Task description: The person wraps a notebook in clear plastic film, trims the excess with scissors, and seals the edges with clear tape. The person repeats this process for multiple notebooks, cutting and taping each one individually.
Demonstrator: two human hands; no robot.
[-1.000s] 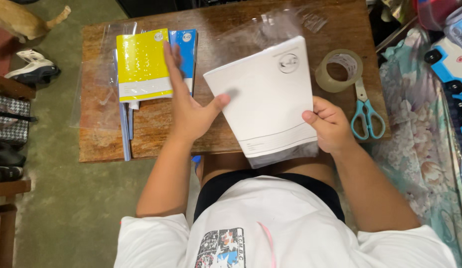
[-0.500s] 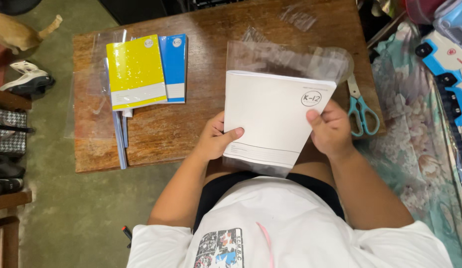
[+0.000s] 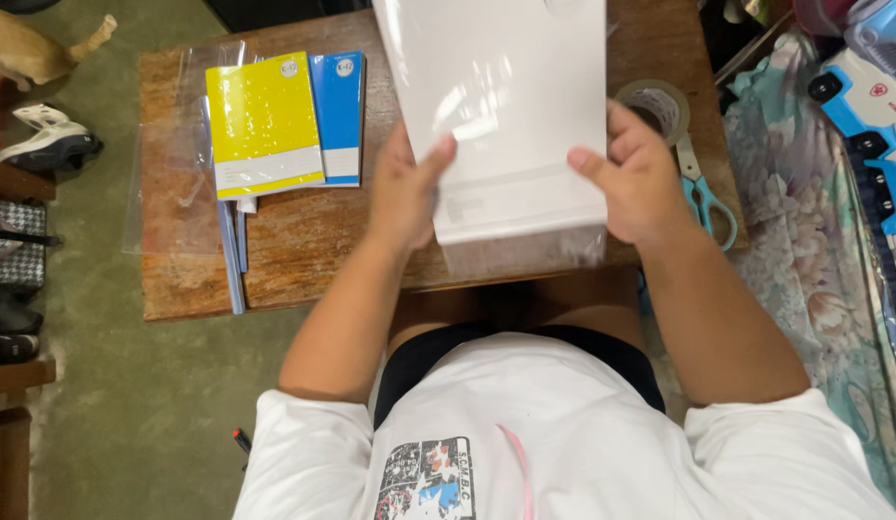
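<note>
A white notebook (image 3: 501, 106) wrapped in a clear plastic cover is held up above the brown wooden table (image 3: 303, 246). My left hand (image 3: 406, 193) grips its lower left edge, thumb on the front. My right hand (image 3: 636, 173) grips its lower right edge. The plastic sticks out below the notebook's bottom edge. The notebook's top runs out of the frame.
A yellow notebook (image 3: 263, 120) and a blue notebook (image 3: 339, 106) lie on clear plastic sheets (image 3: 173, 193) at the table's left. A tape roll (image 3: 655, 101) and teal-handled scissors (image 3: 703, 197) lie at the right. Shoes (image 3: 48, 144) sit on the floor at left.
Both hands have lifted the covered white notebook higher and farther over the table. The tape roll, hidden half a second ago, shows again.
</note>
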